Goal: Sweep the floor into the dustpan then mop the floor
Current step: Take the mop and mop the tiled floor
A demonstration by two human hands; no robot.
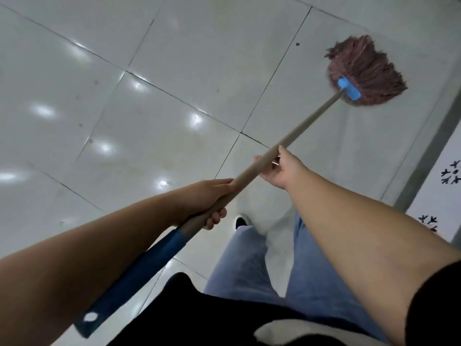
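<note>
The right hand (280, 168) covers part of the mop handle (309, 122), its fingers hidden beneath. Below the left hand (207, 198), the forearm hides one side of the blue grip (139, 270). The black shoe (241, 222) near it is blurred. The snowflake-patterned surface (446, 176), right of the mop handle, is cut off by the frame edge.

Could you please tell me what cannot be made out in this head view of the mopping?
- Right hand fingers: hidden behind the mop handle.
- Floor beneath the mop head: covered by its strands.
- Shoe: blurred, mostly hidden by the trouser leg.
- Dustpan: not in view.
</note>
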